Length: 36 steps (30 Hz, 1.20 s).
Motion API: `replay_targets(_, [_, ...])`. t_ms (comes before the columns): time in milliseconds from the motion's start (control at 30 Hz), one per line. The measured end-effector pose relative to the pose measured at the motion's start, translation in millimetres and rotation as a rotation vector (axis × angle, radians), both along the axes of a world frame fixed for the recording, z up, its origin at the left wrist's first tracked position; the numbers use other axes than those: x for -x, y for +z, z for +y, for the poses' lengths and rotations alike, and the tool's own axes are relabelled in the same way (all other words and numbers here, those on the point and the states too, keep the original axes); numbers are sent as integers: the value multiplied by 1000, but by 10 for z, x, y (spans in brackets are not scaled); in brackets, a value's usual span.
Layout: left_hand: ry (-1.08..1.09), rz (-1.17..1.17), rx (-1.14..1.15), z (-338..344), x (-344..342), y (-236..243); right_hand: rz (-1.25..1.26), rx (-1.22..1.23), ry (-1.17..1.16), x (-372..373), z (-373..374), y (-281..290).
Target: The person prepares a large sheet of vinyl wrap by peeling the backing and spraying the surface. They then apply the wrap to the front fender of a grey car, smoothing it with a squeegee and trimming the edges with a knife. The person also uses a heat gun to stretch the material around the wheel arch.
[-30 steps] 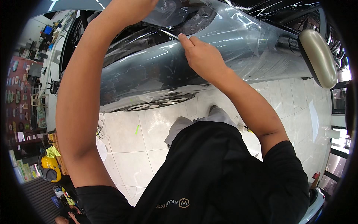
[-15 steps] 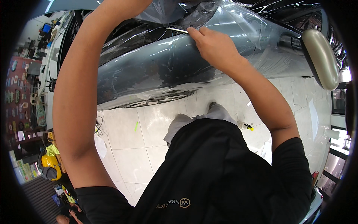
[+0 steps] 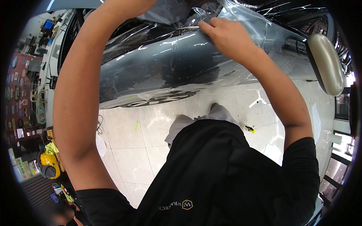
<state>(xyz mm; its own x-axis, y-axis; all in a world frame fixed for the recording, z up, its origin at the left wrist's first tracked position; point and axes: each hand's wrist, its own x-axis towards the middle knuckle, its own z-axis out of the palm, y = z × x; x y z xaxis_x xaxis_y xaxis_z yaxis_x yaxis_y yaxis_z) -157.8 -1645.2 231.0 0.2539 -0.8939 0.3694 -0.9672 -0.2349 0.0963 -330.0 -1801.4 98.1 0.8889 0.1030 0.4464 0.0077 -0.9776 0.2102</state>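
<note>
A grey car (image 3: 158, 71) fills the top of the view, its side panel draped in clear plastic film (image 3: 241, 22). My right hand (image 3: 226, 34) pinches the film's edge near the top of the panel, fingers closed on it. My left forearm (image 3: 81, 86) reaches straight up; my left hand is cut off by the upper edge of the picture and cannot be seen. I wear a black shirt and stand close to the car.
A beige side mirror (image 3: 326, 62) juts out at the right. The floor is white tile (image 3: 128, 150) with a small yellow-tipped tool (image 3: 249, 129) lying by my feet. A yellow machine (image 3: 47, 162) and cluttered shelves stand at the left.
My right hand has travelled up and to the right along the panel, pulling the film's edge with it. My left arm has stayed raised.
</note>
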Motion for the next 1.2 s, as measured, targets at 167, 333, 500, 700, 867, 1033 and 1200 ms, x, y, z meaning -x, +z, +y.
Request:
replay_targets(167, [14,-6,-1,-75,2,-14,-37,217,90,-61,-259,112])
replay_targets(333, [-189,86,124,-34,-993,-450,-50,249,219,-209,-166,464])
replay_targets(500, [6,-27,17,-58,15,-29,33,363,177,-154,-333,645])
replay_targets(700, [29,-19,25,-26,-66,-63,-5,533,295,-289,-412,855])
replay_targets(867, [79,45,0,-50,-31,-60,-30,670,396,-397,-446,1069])
replay_targets(1033, [72,-37,2,-45,-54,-82,-52,782,524,-574,-510,1391])
replay_targets(1200, [128,129,-10,-117,-17,-128,-69,931,524,-674,-610,1794])
